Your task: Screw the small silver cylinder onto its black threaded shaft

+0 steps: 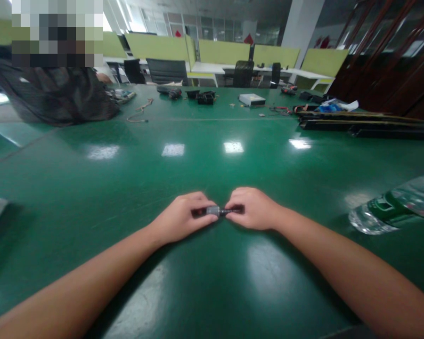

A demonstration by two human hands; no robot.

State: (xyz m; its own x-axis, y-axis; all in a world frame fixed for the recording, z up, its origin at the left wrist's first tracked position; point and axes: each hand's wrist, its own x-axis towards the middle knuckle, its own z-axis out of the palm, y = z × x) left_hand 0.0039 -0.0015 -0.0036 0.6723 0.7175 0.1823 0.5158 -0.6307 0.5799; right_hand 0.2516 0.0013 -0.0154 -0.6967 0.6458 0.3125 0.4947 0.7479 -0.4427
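Observation:
Both hands rest low over the green tabletop (205, 174) and meet at one small thing. It is a short, slim black rod-shaped object with a grey cylindrical section (213, 210), lying level from left to right. My left hand (183, 214) pinches the grey section between thumb and fingers, and a dark end with a hint of red shows inside the grip. From the other side, my right hand (249, 208) is closed on the thin black end. Its exact kind is too small and blurred to make out.
A clear plastic bottle with a green label (392, 207) lies on its side at the right. A large dark bag (63, 94) stands at the far left. Farther back are a white box (252, 99), black parts (205, 97), a cable (139, 112) and long black strips (367, 123).

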